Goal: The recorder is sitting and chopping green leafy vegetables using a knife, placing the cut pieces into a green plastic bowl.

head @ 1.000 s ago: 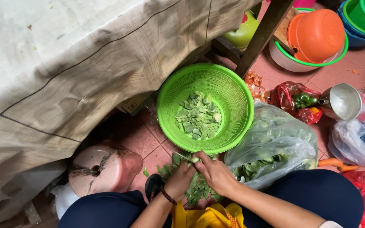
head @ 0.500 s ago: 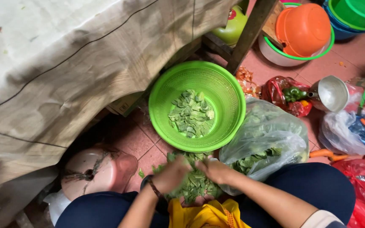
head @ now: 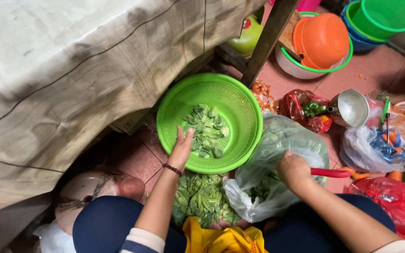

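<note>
Your left hand (head: 182,149) reaches flat, fingers open, over the basket (head: 174,100) rim; your right hand (head: 294,169) is clenched on a red-handled knife (head: 330,173) beside the bag (head: 282,140).

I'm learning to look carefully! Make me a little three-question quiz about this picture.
1. True or false: the green basket holds cut green leaves.
2. Which hand reaches over the basket's rim? A) left hand B) right hand
3. Fill in: the right hand grips a tool with a ___ handle.

Key: 1 true; 2 A; 3 red.
</note>
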